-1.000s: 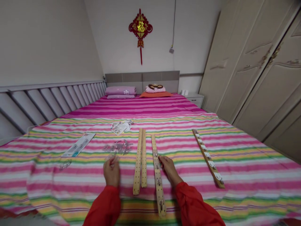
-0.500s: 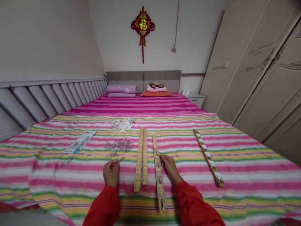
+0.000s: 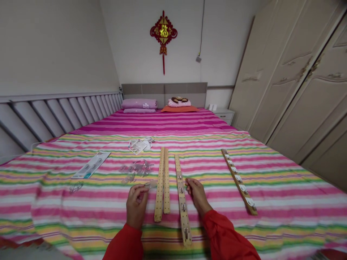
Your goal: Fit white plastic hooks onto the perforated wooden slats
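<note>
My left hand is closed in a pinch on a clear adhesive hook, just left of two bare perforated wooden strips. To their right lies a third wooden strip with several metal hooks spaced along it. Beside this strip's right edge, my right hand has thumb and fingertips pressed together; what they hold, if anything, is too small to make out. Several more clear hooks lie in a loose pile beyond my left hand.
A wooden strip with white round hooks lies at the right. Further left are a hook package and some wire hooks. Opened packaging lies farther back on the striped bedsheet. A slatted rail borders the bed.
My left hand has moved right with the clear hook, which now reaches the edge of the bare strips. The right hand stays beside the hooked strip. The view has shifted slightly.
</note>
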A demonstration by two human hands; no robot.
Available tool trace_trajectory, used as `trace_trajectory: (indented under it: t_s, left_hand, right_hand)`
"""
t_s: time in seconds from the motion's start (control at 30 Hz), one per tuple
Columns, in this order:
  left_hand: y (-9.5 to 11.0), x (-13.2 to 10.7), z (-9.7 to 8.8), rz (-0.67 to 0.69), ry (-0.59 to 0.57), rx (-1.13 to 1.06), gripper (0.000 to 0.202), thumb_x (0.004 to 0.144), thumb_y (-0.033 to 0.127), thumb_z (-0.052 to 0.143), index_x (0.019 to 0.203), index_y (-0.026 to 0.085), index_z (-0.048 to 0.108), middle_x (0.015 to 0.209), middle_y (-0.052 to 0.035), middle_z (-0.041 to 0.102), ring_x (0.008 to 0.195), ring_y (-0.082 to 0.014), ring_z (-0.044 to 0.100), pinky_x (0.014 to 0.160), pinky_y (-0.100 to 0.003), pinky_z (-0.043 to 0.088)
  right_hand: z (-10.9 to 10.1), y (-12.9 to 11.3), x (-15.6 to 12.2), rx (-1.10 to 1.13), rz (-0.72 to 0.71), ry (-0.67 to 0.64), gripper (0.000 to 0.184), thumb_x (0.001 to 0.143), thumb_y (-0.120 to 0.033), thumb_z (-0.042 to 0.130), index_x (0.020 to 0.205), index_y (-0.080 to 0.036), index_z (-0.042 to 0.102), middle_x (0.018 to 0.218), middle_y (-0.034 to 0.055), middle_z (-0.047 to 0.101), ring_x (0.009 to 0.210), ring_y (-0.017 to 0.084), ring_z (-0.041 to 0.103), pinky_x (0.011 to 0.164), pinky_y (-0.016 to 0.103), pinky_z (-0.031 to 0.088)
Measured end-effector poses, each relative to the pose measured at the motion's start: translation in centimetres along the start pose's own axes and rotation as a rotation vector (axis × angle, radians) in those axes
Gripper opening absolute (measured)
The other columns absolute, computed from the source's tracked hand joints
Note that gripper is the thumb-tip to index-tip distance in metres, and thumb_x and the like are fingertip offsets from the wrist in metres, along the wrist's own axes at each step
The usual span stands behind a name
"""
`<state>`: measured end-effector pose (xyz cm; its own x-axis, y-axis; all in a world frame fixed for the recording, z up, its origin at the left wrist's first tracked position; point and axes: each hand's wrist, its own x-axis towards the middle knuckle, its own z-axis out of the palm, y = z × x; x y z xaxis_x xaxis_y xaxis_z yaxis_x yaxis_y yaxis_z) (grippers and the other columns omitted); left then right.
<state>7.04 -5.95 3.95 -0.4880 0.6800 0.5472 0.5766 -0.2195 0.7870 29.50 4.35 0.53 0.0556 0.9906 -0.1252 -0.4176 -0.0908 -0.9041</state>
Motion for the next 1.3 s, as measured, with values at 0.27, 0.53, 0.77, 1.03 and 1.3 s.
trace_trajectory:
  t_s: [0.27, 0.53, 0.77, 1.03, 1.3]
  left_hand:
    - [3.0, -0.4, 1.0, 0.081, -0.043, 0.017, 0.020, 0.082, 0.036, 0.052, 0.073, 0.022, 0.064, 0.095, -0.0075, 0.057, 0.090, -0.0192, 0.058, 0.068, -0.029, 0.052]
    - [5.1, -1.2, 3.3, 0.158, -0.088, -0.007, 0.018, 0.085, 0.030, 0.049, 0.075, 0.023, 0.063, 0.093, -0.0064, 0.057, 0.094, -0.0196, 0.059, 0.082, -0.033, 0.052]
    - [5.1, -2.0, 4.4, 0.232, -0.183, 0.007, 0.022, 0.088, 0.025, 0.046, 0.079, 0.024, 0.066, 0.095, -0.0065, 0.057, 0.099, -0.0190, 0.058, 0.088, -0.034, 0.051]
    - [5.0, -0.8, 5.5, 0.050, -0.264, -0.114, 0.018, 0.084, 0.031, 0.049, 0.084, 0.022, 0.064, 0.094, -0.0064, 0.063, 0.093, -0.0198, 0.061, 0.081, -0.033, 0.052]
    - [4.5, 3.2, 9.1, -0.318, -0.489, -0.379, 0.033, 0.065, 0.042, 0.069, 0.085, 0.016, 0.066, 0.074, -0.0029, 0.068, 0.072, -0.0168, 0.064, 0.068, -0.029, 0.052]
  right_hand:
    - [2.7, -2.2, -4.7, -0.115, -0.015, -0.183, 0.030, 0.063, -0.046, 0.076, 0.063, -0.019, 0.064, 0.046, -0.0052, 0.049, 0.041, 0.009, 0.036, 0.040, 0.023, 0.026]
    - [5.3, -3.1, -7.2, -0.096, 0.129, -0.335, 0.030, 0.060, -0.045, 0.078, 0.066, -0.016, 0.072, 0.043, -0.0044, 0.050, 0.039, 0.007, 0.034, 0.040, 0.022, 0.020]
    - [5.1, -3.0, -7.1, 0.074, 0.168, -0.321, 0.028, 0.059, -0.040, 0.079, 0.062, -0.014, 0.068, 0.042, -0.0045, 0.051, 0.036, 0.004, 0.034, 0.038, 0.020, 0.018]
    - [3.2, -3.9, -4.3, -0.052, 0.136, -0.341, 0.025, 0.064, -0.038, 0.074, 0.063, -0.017, 0.060, 0.042, -0.0047, 0.054, 0.034, 0.006, 0.037, 0.036, 0.019, 0.021]
    - [1.9, -5.0, 0.2, -0.277, 0.127, -0.505, 0.022, 0.062, -0.036, 0.072, 0.062, -0.017, 0.060, 0.040, -0.0045, 0.056, 0.034, 0.008, 0.044, 0.038, 0.019, 0.030]
